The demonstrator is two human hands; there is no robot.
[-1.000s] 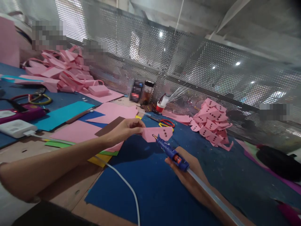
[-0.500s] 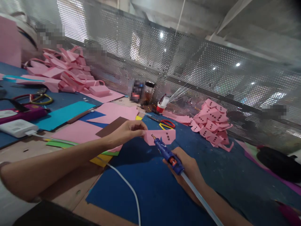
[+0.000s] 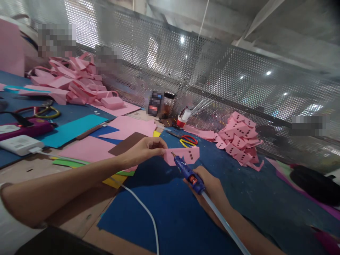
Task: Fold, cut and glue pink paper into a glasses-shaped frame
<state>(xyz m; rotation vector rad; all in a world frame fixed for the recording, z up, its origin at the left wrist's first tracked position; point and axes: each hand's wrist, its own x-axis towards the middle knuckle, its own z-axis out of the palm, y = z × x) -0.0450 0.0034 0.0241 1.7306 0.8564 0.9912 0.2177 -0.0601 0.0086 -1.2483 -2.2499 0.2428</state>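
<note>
Between the fingertips of my left hand (image 3: 152, 150) is the left end of a folded pink paper piece (image 3: 183, 156), raised over the blue surface. Small dark squares mark its right part. My right hand (image 3: 209, 184) is wrapped around a blue glue gun (image 3: 189, 175) with a long translucent glue stick (image 3: 225, 225) sticking out of its back. The gun's nozzle points up and left in front of the pink paper; whether it touches the paper I cannot tell.
Marked pink pieces (image 3: 239, 138) are heaped at the right, with scissors (image 3: 189, 140) left of them. A larger pink paper pile (image 3: 74, 79) lies far left. A white cable (image 3: 148, 210) crosses the blue sheet (image 3: 132, 226). Behind stands a perforated metal screen (image 3: 212, 71).
The pink paper has shifted very slightly right and down with my left fingers. The glue gun has turned or shifted a little in my right hand.
</note>
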